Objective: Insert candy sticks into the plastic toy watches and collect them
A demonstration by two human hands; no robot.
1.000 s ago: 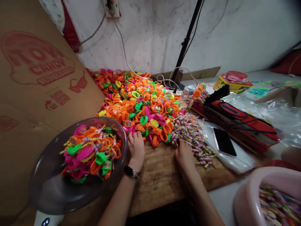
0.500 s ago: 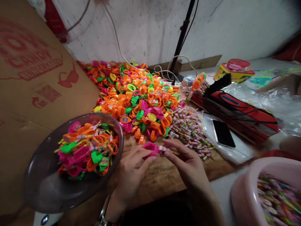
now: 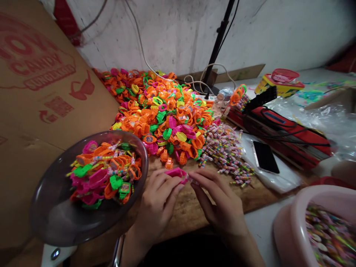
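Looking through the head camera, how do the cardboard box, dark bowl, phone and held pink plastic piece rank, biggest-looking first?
1. Cardboard box
2. Dark bowl
3. Phone
4. Pink plastic piece, judged by its visible part; the left hand hides some.

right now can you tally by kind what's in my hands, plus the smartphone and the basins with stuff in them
Magenta toy watch, in the left hand: 1
Wrapped candy, mostly hidden by the right hand: 1
Smartphone: 1
Basins, dark translucent and pink: 2
Total: 5
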